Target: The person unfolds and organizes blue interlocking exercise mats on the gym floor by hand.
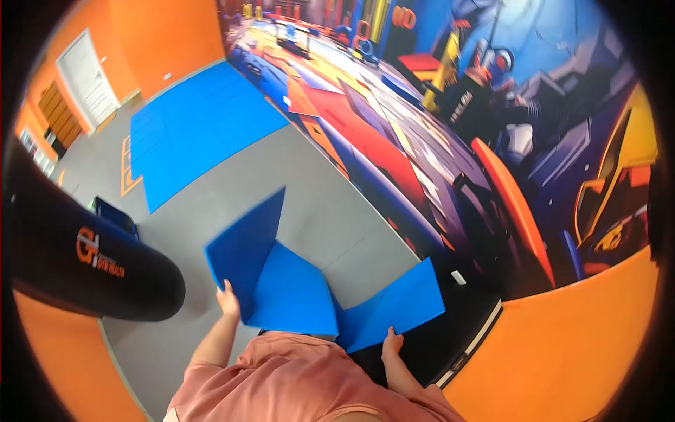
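A blue folding exercise mat (292, 288) spreads out in front of my body, bent into several panels. My left hand (228, 301) grips the near edge of its left panel, which is tilted upward. At the right panel's lower edge, my right hand (393, 341) is closed, with part of the fingers hidden behind the mat. The middle panel lies lower, between the two hands, close to my pink shirt (309, 376).
A black punching bag (105, 260) hangs at the left. Blue floor mats (204, 126) lie along the far wall. A painted mural wall (422, 141) runs down the right side. A white door (88, 81) stands at the far left.
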{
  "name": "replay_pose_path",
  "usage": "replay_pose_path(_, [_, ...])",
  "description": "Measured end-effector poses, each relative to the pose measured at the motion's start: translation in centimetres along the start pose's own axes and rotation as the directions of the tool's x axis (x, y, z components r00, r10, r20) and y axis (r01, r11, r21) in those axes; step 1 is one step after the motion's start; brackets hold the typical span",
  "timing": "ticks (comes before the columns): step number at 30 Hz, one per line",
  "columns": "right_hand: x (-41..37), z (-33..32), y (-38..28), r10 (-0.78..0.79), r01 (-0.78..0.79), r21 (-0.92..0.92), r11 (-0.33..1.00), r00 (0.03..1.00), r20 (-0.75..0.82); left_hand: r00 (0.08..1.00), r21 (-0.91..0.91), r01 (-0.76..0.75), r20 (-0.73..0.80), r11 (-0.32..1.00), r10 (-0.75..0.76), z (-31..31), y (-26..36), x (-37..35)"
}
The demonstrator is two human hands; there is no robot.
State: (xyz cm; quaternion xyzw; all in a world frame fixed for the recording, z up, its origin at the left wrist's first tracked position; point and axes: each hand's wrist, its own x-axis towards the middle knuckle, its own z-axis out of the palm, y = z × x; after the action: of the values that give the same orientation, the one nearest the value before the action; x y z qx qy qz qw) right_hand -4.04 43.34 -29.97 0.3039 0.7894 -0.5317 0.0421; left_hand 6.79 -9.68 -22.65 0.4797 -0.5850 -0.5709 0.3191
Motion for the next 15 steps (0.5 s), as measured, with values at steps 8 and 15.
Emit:
replay_pose_path(8, [-7.5,2.8,-8.7,0.084,-0.084,0.370,0.925,0.996,0.016,0.998,-0.373,0.062,0.009,0.926,-0.063,-9.1,17.4,6.8])
replay_pose_path(15, [-11.4,6.7,-20.9,-0.175,0.223,0.566,0.794,0.975,-0.138,0.997,-0.337,0.066,0.066,0.939,-0.047,-14.9,21.0,16.4])
